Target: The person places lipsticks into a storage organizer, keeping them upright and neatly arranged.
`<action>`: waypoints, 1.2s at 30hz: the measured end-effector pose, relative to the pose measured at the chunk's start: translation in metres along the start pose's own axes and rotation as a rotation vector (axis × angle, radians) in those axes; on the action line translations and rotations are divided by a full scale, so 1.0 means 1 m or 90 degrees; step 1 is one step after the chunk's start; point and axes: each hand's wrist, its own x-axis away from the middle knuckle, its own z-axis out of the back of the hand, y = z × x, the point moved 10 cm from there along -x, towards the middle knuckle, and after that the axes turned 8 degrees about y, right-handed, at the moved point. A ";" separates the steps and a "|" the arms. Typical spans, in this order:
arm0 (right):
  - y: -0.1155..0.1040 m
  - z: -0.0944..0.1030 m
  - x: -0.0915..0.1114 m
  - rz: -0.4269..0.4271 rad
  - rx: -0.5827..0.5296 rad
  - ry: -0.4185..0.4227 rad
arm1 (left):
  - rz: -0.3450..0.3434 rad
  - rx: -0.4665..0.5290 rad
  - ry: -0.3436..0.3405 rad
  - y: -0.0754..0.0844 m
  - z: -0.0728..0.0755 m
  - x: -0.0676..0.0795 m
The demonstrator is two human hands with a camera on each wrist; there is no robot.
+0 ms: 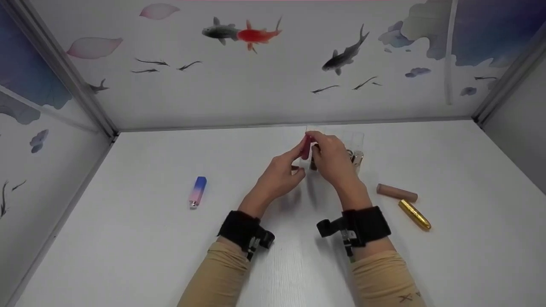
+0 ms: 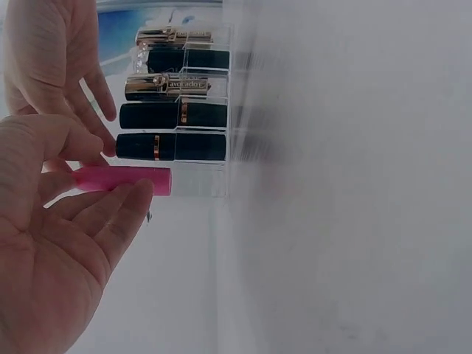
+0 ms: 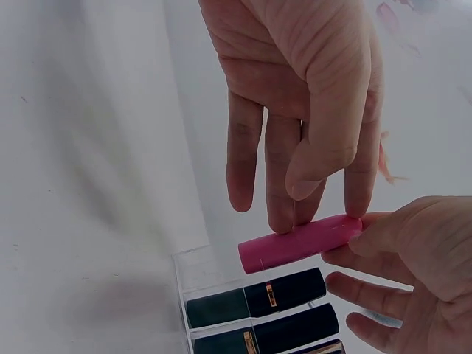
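A slim pink lipstick tube (image 1: 306, 148) stands upright at the left end of a clear lipstick holder (image 3: 198, 267). My right hand (image 1: 335, 160) pinches its upper end between thumb and index finger. From the left side, fairly straight fingers of my left hand (image 1: 278, 174) touch the tube, with the thumb apart from it. In the left wrist view, the tube's lower end is at the holder's end slot, beside a dark lipstick (image 2: 199, 147). Several more dark and gold lipsticks (image 2: 169, 87) fill the neighbouring slots.
To the left, a blue-and-pink lipstick (image 1: 198, 192) lies on the white table (image 1: 128, 234). Right of my right wrist lie a brown tube (image 1: 396, 192) and a gold tube (image 1: 415, 215). Behind the holder rises a wall panel (image 1: 273, 98) printed with fish.
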 end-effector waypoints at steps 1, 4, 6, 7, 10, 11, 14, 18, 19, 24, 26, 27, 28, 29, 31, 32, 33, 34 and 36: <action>0.000 -0.001 0.000 0.001 -0.001 0.000 | 0.003 -0.001 -0.001 -0.001 0.000 0.000; -0.001 -0.001 0.000 0.007 0.000 0.002 | 0.012 -0.004 -0.003 -0.002 -0.001 -0.001; -0.001 -0.001 -0.001 0.008 -0.003 0.006 | 0.016 -0.005 -0.004 -0.002 -0.002 -0.001; -0.002 0.000 -0.001 0.010 -0.004 0.009 | 0.016 -0.006 -0.004 -0.002 -0.002 -0.001; -0.002 0.000 -0.001 0.020 -0.001 0.018 | 0.022 -0.010 -0.007 -0.002 -0.003 -0.001; -0.003 0.000 0.000 0.021 0.000 0.019 | 0.024 -0.012 -0.008 -0.002 -0.003 0.000; -0.002 -0.001 -0.001 0.027 0.007 0.017 | 0.033 -0.017 -0.015 -0.004 -0.004 0.000; 0.001 -0.004 -0.001 0.014 0.014 -0.001 | 0.039 -0.011 -0.025 -0.005 -0.007 0.000; 0.002 -0.005 -0.002 0.010 0.016 -0.007 | 0.040 -0.008 -0.026 -0.005 -0.007 0.000; 0.006 -0.010 -0.002 -0.001 0.024 -0.030 | 0.041 -0.006 -0.031 -0.006 -0.008 0.001; 0.007 -0.010 -0.003 -0.004 0.026 -0.033 | 0.041 -0.010 -0.033 -0.006 -0.009 0.001; 0.008 -0.010 -0.003 -0.004 0.027 -0.033 | 0.043 -0.011 -0.035 -0.007 -0.010 0.001; 0.009 -0.010 -0.003 -0.006 0.027 -0.034 | 0.044 -0.013 -0.038 -0.007 -0.011 0.001; 0.009 -0.010 -0.003 -0.005 0.026 -0.033 | 0.045 -0.015 -0.039 -0.008 -0.012 0.001; 0.009 -0.010 -0.002 0.000 0.027 -0.032 | 0.046 -0.021 -0.042 -0.008 -0.013 0.001; 0.009 -0.010 -0.002 0.004 0.027 -0.032 | 0.046 -0.025 -0.044 -0.008 -0.014 0.001; 0.009 -0.011 -0.002 0.008 0.028 -0.033 | 0.047 -0.029 -0.046 -0.008 -0.015 0.001; 0.009 -0.011 -0.001 0.012 0.030 -0.034 | 0.047 -0.032 -0.048 -0.008 -0.016 0.001; 0.009 -0.011 -0.001 0.023 0.033 -0.034 | 0.046 -0.036 -0.052 -0.008 -0.018 0.002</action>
